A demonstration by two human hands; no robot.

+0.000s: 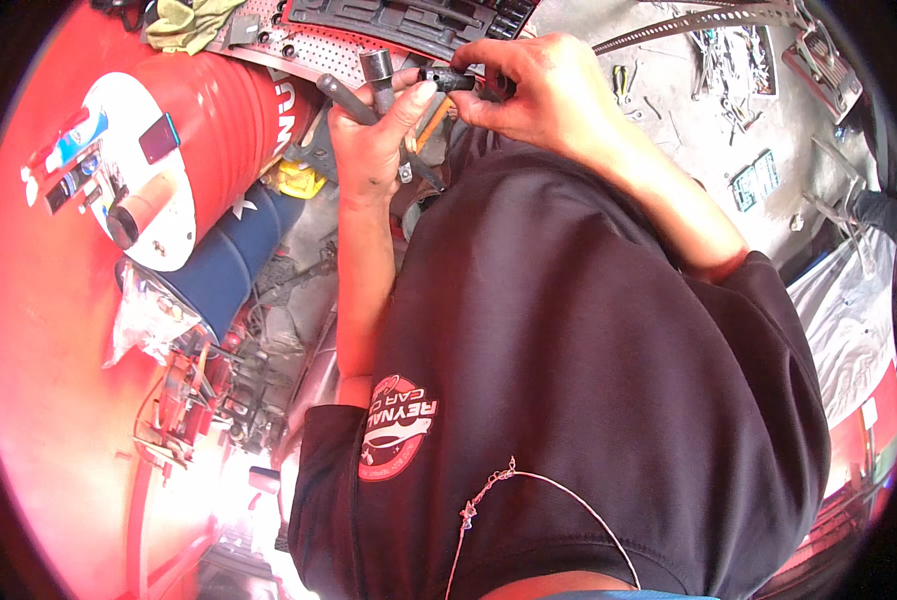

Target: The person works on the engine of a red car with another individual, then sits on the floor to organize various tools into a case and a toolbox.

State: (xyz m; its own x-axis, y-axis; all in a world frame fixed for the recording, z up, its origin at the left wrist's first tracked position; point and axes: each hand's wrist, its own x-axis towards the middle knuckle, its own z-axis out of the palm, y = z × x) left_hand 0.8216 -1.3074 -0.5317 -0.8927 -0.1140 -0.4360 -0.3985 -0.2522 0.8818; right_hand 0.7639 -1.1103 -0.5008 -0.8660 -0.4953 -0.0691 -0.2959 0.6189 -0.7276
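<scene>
My left hand (pixel 373 140) is wrapped around a grey metal socket wrench (pixel 377 72), its handle slanting up to the left and the thumb pressed near its head. Just to the right, my right hand (pixel 533 90) pinches a small dark socket piece (pixel 446 78) in its fingertips, held against the wrench's side. Both hands meet at the top middle of the view, above my dark shirt (pixel 568 380), which fills the lower middle and hides what lies under the hands.
A red drum (pixel 223 110) and a blue drum (pixel 228 265) lie at the left. A dark socket tray (pixel 408 20) sits on a perforated panel at the top. A perforated metal strip (pixel 698 20) and loose tools (pixel 738 65) lie on the concrete at the upper right.
</scene>
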